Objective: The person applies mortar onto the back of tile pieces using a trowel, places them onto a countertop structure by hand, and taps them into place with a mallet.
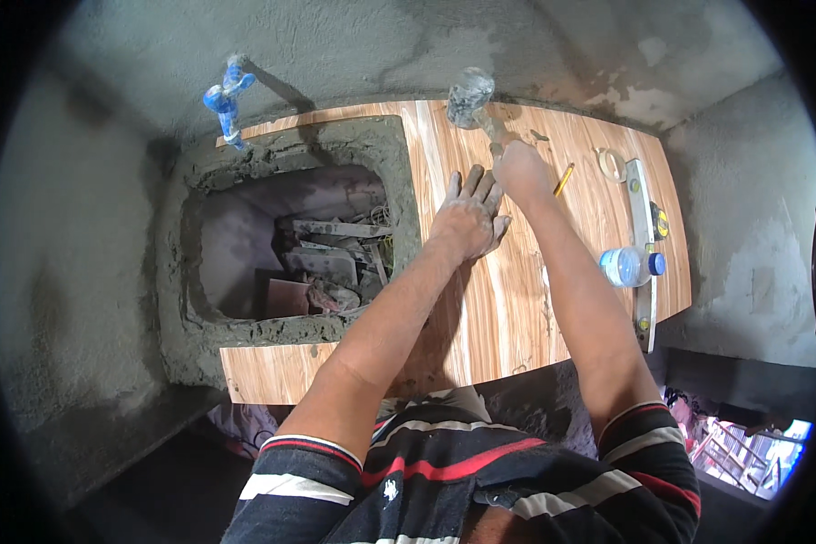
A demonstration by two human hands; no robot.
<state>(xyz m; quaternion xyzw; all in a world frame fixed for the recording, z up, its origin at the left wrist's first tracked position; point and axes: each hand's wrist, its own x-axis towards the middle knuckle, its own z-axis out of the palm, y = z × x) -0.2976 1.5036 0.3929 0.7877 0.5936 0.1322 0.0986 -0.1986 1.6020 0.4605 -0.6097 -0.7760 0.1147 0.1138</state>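
Note:
My right hand [522,172] is wrapped round the handle of a mallet [471,97]. Its thick, grey-smeared head is over the far edge of the wood-patterned slab surface [494,331], close to the wall. From this angle I cannot tell whether the head touches the slab. My left hand [468,223] lies flat on the slab just nearer than the mallet's handle, with its fingers spread and dusty with cement. To its left, wet grey mortar [408,195] rings a rectangular opening in the counter.
Rubble and tile scraps [326,263] lie inside the opening. A blue tap [230,98] juts from the wall. On the right are a pencil [564,179], a tape roll [611,165], a spirit level [642,218], a tape measure [659,221] and a water bottle [627,267].

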